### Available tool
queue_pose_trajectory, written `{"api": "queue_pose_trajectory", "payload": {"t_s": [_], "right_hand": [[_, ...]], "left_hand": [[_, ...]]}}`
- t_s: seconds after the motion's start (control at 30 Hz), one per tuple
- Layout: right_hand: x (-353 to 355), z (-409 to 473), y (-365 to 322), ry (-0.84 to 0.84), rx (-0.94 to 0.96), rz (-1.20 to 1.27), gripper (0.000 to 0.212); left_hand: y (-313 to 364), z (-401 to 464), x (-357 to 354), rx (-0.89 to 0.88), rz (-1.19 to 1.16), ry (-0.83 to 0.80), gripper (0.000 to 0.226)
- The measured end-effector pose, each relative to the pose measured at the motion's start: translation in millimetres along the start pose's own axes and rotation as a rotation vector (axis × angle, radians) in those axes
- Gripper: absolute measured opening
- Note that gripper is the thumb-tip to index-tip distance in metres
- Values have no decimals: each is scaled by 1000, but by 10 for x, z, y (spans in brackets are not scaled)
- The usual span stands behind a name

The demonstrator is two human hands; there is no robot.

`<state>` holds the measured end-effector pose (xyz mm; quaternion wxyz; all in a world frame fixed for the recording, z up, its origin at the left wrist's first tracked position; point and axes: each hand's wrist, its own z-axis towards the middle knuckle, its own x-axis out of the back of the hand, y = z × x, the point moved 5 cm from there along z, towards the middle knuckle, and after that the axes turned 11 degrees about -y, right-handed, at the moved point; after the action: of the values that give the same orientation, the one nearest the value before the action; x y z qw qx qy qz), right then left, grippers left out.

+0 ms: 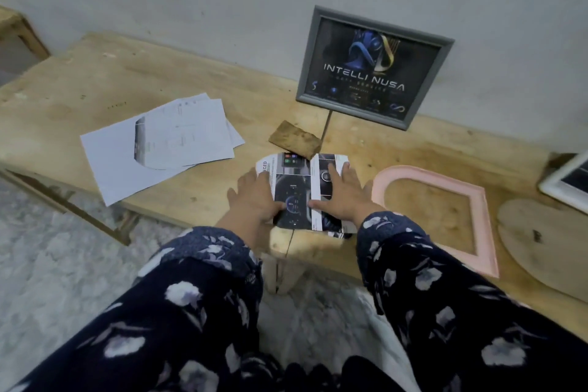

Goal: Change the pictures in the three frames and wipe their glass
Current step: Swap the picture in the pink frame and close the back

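Note:
A printed picture (297, 181) with dark car-screen images lies at the front edge of the wooden bench (105, 79). My left hand (254, 197) rests on its left side, thumb across the lower part. My right hand (345, 192) presses flat on its right side with fingers spread. To the right lies an empty pink arched frame (480, 216) with bare wood showing through. A grey frame (374, 65) with a dark "INTELLI NUSA" picture leans upright against the wall. A white frame (563, 181) shows partly at the right edge.
Several white printed sheets (162, 143) lie on the bench's left part. A small brown wooden block (294, 138) sits just behind the picture. A rounded wooden backing board (547, 239) lies at the far right. Grey carpet lies below.

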<state>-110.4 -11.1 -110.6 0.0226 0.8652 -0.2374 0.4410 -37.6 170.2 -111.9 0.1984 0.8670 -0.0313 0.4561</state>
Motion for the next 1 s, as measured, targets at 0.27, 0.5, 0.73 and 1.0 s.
{"api": "queue_pose_trajectory", "payload": {"t_s": [0.27,0.5,0.73,1.0], "right_hand": [[-273,-219,136,90,67,39,102],[-246,-340,50,288,72,72,94],[-9,-531,135,397,98,108,90],[341,-976,822,514,29,121,87]], "left_hand": [[40,-170,-245,72,11,27,67],[93,-206,-242,101,5,82,66],[284,-384,7,74,-193,180,66],[1106,-514,57,-97,-258,215,56]]}}
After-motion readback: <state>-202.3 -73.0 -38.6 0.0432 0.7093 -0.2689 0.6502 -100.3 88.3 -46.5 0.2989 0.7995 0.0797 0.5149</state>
